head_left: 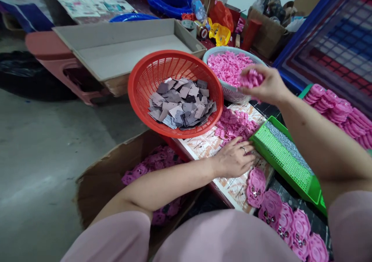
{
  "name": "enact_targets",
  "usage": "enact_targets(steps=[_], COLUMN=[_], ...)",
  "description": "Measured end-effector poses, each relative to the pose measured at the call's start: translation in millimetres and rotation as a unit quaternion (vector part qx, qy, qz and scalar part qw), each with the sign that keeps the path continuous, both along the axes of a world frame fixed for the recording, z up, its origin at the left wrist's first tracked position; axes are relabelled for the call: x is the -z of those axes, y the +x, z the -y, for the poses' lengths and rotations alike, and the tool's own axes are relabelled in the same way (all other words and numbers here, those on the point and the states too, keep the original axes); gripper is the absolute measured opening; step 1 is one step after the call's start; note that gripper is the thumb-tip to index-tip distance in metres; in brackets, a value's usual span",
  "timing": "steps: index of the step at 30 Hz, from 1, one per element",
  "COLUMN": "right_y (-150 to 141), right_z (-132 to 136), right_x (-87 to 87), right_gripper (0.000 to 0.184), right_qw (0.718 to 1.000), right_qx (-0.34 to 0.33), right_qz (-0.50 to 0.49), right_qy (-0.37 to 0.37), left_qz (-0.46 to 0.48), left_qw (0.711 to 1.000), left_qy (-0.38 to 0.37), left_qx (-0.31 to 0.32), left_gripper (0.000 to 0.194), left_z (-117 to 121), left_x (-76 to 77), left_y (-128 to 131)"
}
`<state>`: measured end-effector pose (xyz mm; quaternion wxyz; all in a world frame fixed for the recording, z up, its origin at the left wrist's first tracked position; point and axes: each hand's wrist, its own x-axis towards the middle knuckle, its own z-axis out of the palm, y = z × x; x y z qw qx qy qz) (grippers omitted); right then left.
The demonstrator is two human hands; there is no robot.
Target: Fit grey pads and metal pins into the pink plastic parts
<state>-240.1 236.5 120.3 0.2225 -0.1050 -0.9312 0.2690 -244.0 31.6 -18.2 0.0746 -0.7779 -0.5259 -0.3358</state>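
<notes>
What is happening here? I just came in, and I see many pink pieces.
A person's right hand holds a clump of pink pieces above the edge of a basket full of the same pieces. The left hand rests flat on a printed sheet, beside more loose pink pieces. Nearby are a red basket of grey pieces and a green tray.

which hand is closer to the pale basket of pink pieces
Right. The right hand holds a clump of pink pieces just beside the pale basket. The left hand lies flat on a printed sheet, farther away, below the basket.
</notes>
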Motion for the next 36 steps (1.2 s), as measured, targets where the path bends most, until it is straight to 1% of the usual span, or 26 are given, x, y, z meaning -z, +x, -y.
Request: enact_targets(steps=[2, 4, 6, 7, 9, 11, 13, 16, 17, 18, 19, 21, 22, 24, 25, 26, 27, 28, 30, 31, 32, 34, 36], right_y=[19.5, 30.8, 34.0, 33.4, 30.7, 28.9, 29.8, 34.9, 36.8, 38.3, 39.2, 37.4, 34.0, 20.4, 9.9, -2.9, -17.9, -34.5, -70.0, -87.4, -103.6, -129.0, -142.1], right_z=[14.4, 24.2, 29.4, 30.8, 31.8, 31.8, 31.2, 29.5, 28.8, 27.8, 26.5, 21.2, 16.6, 3.5, -4.4, -12.4, -19.8, -25.8, -32.1, -32.3, -30.9, -26.1, -23.5], right_x=[18.9, 41.7, 61.3, 68.2, 74.8, 73.3, 67.1, 55.2, 50.8, 45.9, 40.5, 27.9, 20.9, 7.0, 0.9, -4.1, -7.6, -9.4, -8.1, -5.3, -1.3, 8.6, 18.8], right_gripper=[0.038, 0.035, 0.035, 0.037, 0.047, 0.06, 0.071, 0.081, 0.079, 0.072, 0.061, 0.038, 0.032, 0.026, 0.024, 0.025, 0.033, 0.046, 0.074, 0.083, 0.087, 0.083, 0.073], right_qw=[0.995, 0.986, 0.979, 0.976, 0.97, 0.961, 0.95, 0.942, 0.944, 0.949, 0.956, 0.976, 0.984, 0.99, 0.988, 0.986, 0.983, 0.979, 0.969, 0.966, 0.964, 0.96, 0.956], right_qx=[-0.087, -0.133, -0.155, -0.162, -0.172, -0.175, -0.171, -0.17, -0.169, -0.162, -0.148, -0.084, -0.037, 0.054, 0.086, 0.103, 0.104, 0.099, 0.084, 0.076, 0.069, 0.059, 0.059], right_qz=[0.036, 0.066, 0.09, 0.101, 0.125, 0.157, 0.198, 0.238, 0.236, 0.225, 0.208, 0.153, 0.12, 0.075, 0.069, 0.084, 0.113, 0.147, 0.211, 0.227, 0.239, 0.256, 0.271], right_qy=[0.023, 0.069, 0.099, 0.108, 0.121, 0.148, 0.171, 0.166, 0.158, 0.151, 0.146, 0.133, 0.124, 0.109, 0.104, 0.102, 0.099, 0.098, 0.099, 0.098, 0.097, 0.095, 0.094], left_qz=[-0.009, -0.013, -0.013, -0.013, -0.014, -0.015, -0.015, -0.013, -0.012, -0.011, -0.011, -0.006, -0.003, 0.003, 0.004, 0.005, 0.005, 0.006, 0.007, 0.006, 0.005, 0.006, 0.009], left_qw=[1.0, 1.0, 1.0, 1.0, 1.0, 1.0, 0.999, 0.998, 0.998, 0.997, 0.997, 0.997, 0.997, 0.998, 0.999, 0.999, 0.999, 0.999, 0.998, 0.998, 0.998, 0.997, 0.997], left_qy=[-0.005, -0.01, -0.01, -0.009, -0.01, -0.017, -0.031, -0.058, -0.065, -0.07, -0.074, -0.074, -0.071, -0.059, -0.053, -0.048, -0.047, -0.047, -0.056, -0.061, -0.066, -0.071, -0.069], left_qx=[-0.005, -0.005, -0.004, -0.005, -0.007, -0.006, -0.004, -0.002, -0.004, -0.005, -0.007, -0.01, -0.009, -0.006, -0.004, -0.002, -0.001, 0.0, 0.001, 0.002, 0.003, 0.007, 0.012], left_gripper=[0.028, 0.027, 0.027, 0.027, 0.027, 0.027, 0.027, 0.027, 0.027, 0.027, 0.026, 0.026, 0.026, 0.027, 0.027, 0.027, 0.026, 0.026, 0.024, 0.023, 0.023, 0.023, 0.022], left_z=[-0.1, -0.5, -1.2, -1.5, -2.0, -2.2, -2.1, -1.7, -1.5, -1.2, -0.9, -0.3, -0.1, -0.2, -0.5, -0.8, -1.2, -1.4, -1.5, -1.2, -0.7, 0.5, 1.7], left_x=[0.0, -0.3, -0.4, -0.2, 0.5, 0.9, 0.2, -3.1, -4.4, -5.5, -6.2, -6.1, -5.3, -2.8, -1.3, 0.0, 1.2, 2.1, 3.2, 3.5, 3.7, 3.8, 3.7], left_y=[1.8, 2.8, 2.8, 2.5, 2.0, 1.8, 1.8, 1.5, 1.4, 1.2, 1.1, 1.0, 1.1, 1.5, 1.6, 1.7, 1.8, 1.7, 1.1, 0.6, 0.0, -1.5, -3.0])
